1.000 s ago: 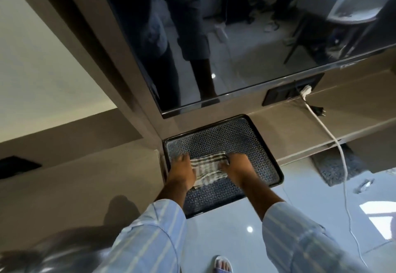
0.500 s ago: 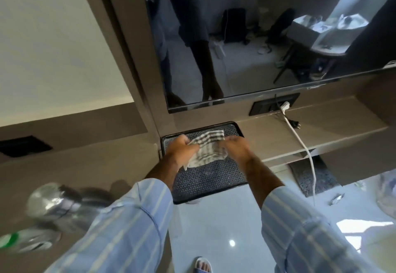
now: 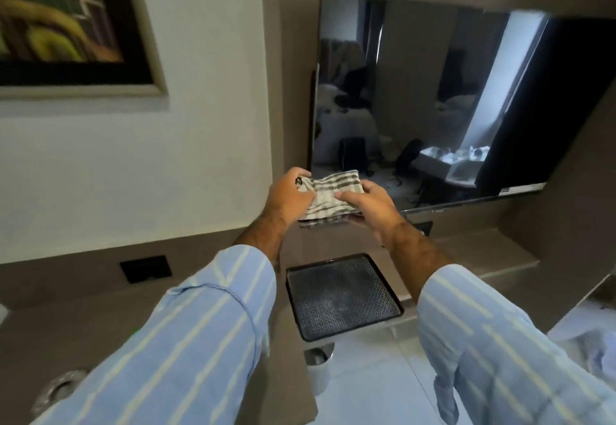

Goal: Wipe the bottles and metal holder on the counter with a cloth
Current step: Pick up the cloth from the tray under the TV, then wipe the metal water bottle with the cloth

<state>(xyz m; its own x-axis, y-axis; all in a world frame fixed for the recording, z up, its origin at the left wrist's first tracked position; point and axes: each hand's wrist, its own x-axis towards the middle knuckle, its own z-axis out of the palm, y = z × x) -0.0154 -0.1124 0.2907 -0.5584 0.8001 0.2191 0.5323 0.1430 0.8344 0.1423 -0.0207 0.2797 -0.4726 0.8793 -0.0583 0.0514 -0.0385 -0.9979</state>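
both hands, left hand [image 3: 288, 192] and right hand [image 3: 368, 204], pinch the checked cloth [image 3: 328, 196] held up level above the tabletop's [image 3: 100, 321] far edge; bottles and holder sit out of sight, probably lower left.

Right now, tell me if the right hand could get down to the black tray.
Probably yes. The right hand is up holding the checked cloth with the left hand; the tray lies bare below, nothing between.

Grey-and-white checked cloth [image 3: 330, 196], black patterned tray [image 3: 343, 294], blue striped sleeves [image 3: 200, 334]
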